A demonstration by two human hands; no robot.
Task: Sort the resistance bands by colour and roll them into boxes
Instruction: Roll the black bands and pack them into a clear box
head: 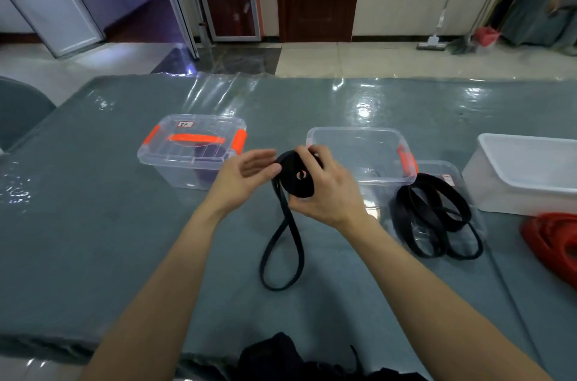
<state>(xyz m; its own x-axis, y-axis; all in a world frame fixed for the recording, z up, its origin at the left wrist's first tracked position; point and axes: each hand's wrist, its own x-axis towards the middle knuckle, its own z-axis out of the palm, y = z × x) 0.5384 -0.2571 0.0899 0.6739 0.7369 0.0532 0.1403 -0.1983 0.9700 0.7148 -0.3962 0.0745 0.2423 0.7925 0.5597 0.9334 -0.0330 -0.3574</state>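
A black resistance band (pixel 296 176) is partly wound into a roll above the table's middle. My right hand (pixel 324 190) grips the roll, thumb below and fingers over the top. My left hand (pixel 242 179) touches the roll's left edge with straight fingers. The band's loose end (pixel 282 255) hangs down and lies as a long loop on the table. Behind the roll stands an open clear box (pixel 359 134). A lidded clear box (pixel 190 149) with orange latches and something purple inside stands to the left. More black bands (pixel 434 218) lie on a clear lid at the right.
A white tub (pixel 527 174) stands at the far right, with red bands (pixel 549 240) heaped in front of it. The table (pixel 109 240) has a grey cloth under clear plastic. Dark fabric (pixel 281 355) shows at the near edge. A grey chair (pixel 18 109) sits at the left.
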